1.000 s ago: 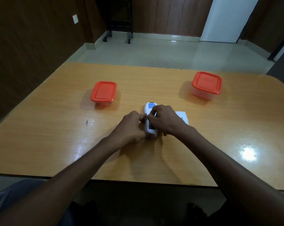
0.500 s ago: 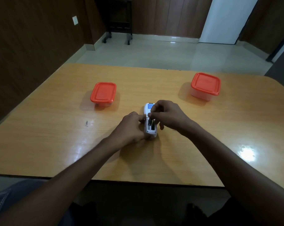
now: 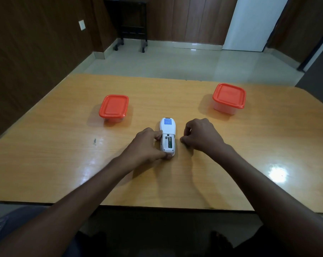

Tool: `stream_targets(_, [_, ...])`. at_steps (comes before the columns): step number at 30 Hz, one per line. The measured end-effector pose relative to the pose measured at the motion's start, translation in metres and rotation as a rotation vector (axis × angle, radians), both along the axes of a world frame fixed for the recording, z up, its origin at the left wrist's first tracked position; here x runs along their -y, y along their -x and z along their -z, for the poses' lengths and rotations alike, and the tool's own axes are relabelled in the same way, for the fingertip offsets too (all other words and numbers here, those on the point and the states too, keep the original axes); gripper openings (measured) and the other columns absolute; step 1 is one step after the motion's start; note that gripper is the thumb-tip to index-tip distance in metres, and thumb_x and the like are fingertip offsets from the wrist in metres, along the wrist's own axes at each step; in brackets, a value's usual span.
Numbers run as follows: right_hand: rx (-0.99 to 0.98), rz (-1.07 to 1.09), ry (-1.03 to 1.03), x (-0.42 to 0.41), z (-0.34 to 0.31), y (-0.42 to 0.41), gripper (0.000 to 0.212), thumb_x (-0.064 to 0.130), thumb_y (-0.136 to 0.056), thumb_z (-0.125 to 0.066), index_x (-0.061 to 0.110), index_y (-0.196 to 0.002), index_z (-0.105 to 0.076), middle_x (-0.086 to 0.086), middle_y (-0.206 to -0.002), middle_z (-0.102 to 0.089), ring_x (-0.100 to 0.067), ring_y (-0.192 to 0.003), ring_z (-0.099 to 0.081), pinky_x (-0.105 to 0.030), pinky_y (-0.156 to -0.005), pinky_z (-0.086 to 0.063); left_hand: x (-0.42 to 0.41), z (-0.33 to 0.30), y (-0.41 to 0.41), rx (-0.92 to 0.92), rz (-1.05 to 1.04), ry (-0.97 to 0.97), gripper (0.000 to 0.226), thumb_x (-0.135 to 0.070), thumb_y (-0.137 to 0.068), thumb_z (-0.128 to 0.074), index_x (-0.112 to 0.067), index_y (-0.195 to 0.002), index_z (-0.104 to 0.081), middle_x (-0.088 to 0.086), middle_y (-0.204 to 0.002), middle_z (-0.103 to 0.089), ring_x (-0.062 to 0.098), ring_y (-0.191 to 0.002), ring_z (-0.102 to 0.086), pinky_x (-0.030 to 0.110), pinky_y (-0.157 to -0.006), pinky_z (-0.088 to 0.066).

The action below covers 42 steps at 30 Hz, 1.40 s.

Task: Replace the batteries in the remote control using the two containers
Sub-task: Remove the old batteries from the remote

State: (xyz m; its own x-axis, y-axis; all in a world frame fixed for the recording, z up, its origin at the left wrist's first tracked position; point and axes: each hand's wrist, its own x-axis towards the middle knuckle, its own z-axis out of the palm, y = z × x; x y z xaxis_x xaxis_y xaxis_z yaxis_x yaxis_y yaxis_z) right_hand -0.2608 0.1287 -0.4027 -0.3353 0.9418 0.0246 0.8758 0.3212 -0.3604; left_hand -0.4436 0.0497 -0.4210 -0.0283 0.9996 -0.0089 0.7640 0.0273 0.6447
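Observation:
The white remote [image 3: 167,129] lies face down at the table's middle with its battery compartment open. One battery [image 3: 170,142] sits in the right slot and the left slot looks empty. My left hand [image 3: 147,145] grips the remote's left side and near end. Just right of the remote, my right hand [image 3: 201,135] rests on the table with its fingers pinched shut, apparently on a battery that they mostly hide. Two clear containers with red lids stand farther back, one at the left [image 3: 114,107] and one at the right [image 3: 229,96], both closed.
The wooden table [image 3: 64,164] has a small dark mark [image 3: 95,141] left of my left hand and a glare spot at the right. Tiled floor, a black wheeled stand and a white door lie beyond the far edge.
My right hand has left the open compartment and moved right, down to the table. The left slot, filled before, now looks empty. My left hand still holds the remote.

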Motion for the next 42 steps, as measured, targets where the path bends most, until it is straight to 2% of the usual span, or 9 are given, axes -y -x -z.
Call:
stream_targets(5, [-0.117,-0.036,-0.058,0.006,-0.004,0.008,0.008,0.021,-0.085,-0.071,0.016,-0.09,-0.075,-0.001,-0.081,-0.072,-0.016,-0.074,-0.066,-0.035,-0.064,-0.057,0.001,-0.001,0.0,0.009,0.005,0.004,0.071,-0.041,-0.067,-0.091,-0.025,-0.132,-0.065,0.0,-0.113,-0.057,0.013,-0.082,-0.052,0.032,-0.075,-0.045])
stream_targets(10, [-0.202,-0.167,-0.007,0.015,-0.002,0.016,0.012,0.02,-0.086,-0.065,0.02,-0.092,-0.076,0.004,-0.079,-0.07,-0.009,-0.069,-0.058,-0.024,-0.057,-0.042,0.0,-0.001,-0.002,0.029,0.0,0.014,0.062,-0.039,-0.067,-0.091,-0.026,-0.124,-0.069,0.002,-0.111,-0.057,0.015,-0.078,-0.055,0.031,-0.067,-0.044])
stream_targets(14, [-0.192,-0.159,0.028,0.015,0.001,0.021,0.012,0.021,-0.086,-0.065,0.013,-0.09,-0.073,-0.001,-0.082,-0.07,-0.016,-0.075,-0.058,-0.032,-0.064,-0.047,0.0,0.0,-0.002,0.028,0.014,-0.003,0.054,-0.041,-0.067,-0.091,-0.027,-0.115,-0.072,0.001,-0.105,-0.055,0.008,-0.072,-0.052,0.028,-0.06,-0.04])
stream_targets(20, [-0.178,-0.088,0.077,0.017,0.003,0.029,0.013,0.025,-0.078,-0.072,0.014,-0.082,-0.065,0.008,-0.065,-0.058,-0.012,-0.061,-0.056,-0.027,-0.051,-0.042,-0.001,0.001,-0.002,0.0,0.013,-0.007,0.056,-0.043,-0.067,-0.09,-0.025,-0.116,-0.071,0.0,-0.103,-0.055,0.009,-0.076,-0.053,0.028,-0.062,-0.041])
stream_targets(23, [-0.18,-0.023,0.1,0.016,0.001,0.033,0.018,0.022,-0.073,-0.075,0.008,-0.082,-0.069,-0.001,-0.065,-0.064,-0.011,-0.048,-0.055,-0.035,-0.048,-0.052,-0.002,0.002,-0.002,0.007,0.01,0.002,0.056,-0.043,-0.066,-0.091,-0.024,-0.115,-0.072,0.002,-0.105,-0.055,0.014,-0.076,-0.055,0.03,-0.062,-0.043])
stream_targets(27, [-0.164,0.053,0.059,0.02,0.001,0.04,0.034,0.033,-0.067,-0.082,0.005,-0.081,-0.07,-0.01,-0.075,-0.07,-0.025,-0.063,-0.066,-0.041,-0.06,-0.058,-0.002,0.002,-0.003,0.01,0.008,0.013,0.047,-0.043,-0.068,-0.09,-0.025,-0.108,-0.071,0.002,-0.107,-0.056,0.014,-0.076,-0.055,0.029,-0.066,-0.042])
stream_targets(33, [-0.109,0.058,-0.041,0.023,0.003,0.045,0.036,0.04,-0.071,-0.08,0.007,-0.083,-0.07,-0.007,-0.08,-0.068,-0.022,-0.075,-0.059,-0.029,-0.051,-0.03,-0.001,0.001,-0.003,-0.018,0.008,0.006,0.038,-0.041,-0.068,-0.089,-0.024,-0.096,-0.07,0.003,-0.103,-0.055,0.014,-0.078,-0.054,0.03,-0.067,-0.041])
stream_targets(39, [-0.076,-0.034,-0.037,0.028,-0.01,0.044,0.024,0.031,-0.077,-0.079,0.007,-0.082,-0.078,-0.01,-0.074,-0.075,-0.023,-0.065,-0.07,-0.038,-0.07,-0.059,-0.001,0.001,-0.003,-0.019,-0.005,0.003,0.046,-0.042,-0.067,-0.09,-0.022,-0.105,-0.073,0.002,-0.104,-0.056,0.017,-0.087,-0.054,0.031,-0.069,-0.042])
stream_targets(42, [-0.117,-0.029,0.075,0.024,-0.017,0.035,0.006,0.018,-0.078,-0.077,0.014,-0.081,-0.081,-0.004,-0.068,-0.076,-0.015,-0.05,-0.071,-0.021,-0.053,-0.058,-0.001,0.0,-0.004,-0.021,0.007,-0.01,0.049,-0.046,-0.068,-0.089,-0.026,-0.11,-0.073,0.003,-0.104,-0.057,0.012,-0.078,-0.052,0.03,-0.068,-0.041])
